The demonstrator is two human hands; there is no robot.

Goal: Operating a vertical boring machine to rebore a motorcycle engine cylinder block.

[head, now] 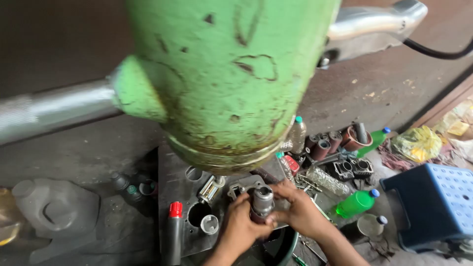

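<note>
Both my hands are wrapped around a grey metal cylindrical part (262, 199) that stands upright on the dark steel machine table (177, 182). My left hand (240, 227) grips it from the left and below. My right hand (298, 212) holds it from the right, fingers curled over its side. The big green machine head (221, 74) hangs right above and hides much of the table. A shiny metal sleeve (211, 189) lies just left of the part, and a small metal cup (209, 224) sits near a round hole.
A red-capped dark bottle (172, 231) stands at the table's left. Green bottles (357, 203), engine cylinder parts (354, 168) and rusty rings (325, 145) lie on the floor to the right, beside a blue plastic stool (433, 204). A grey jug (56, 209) sits at far left.
</note>
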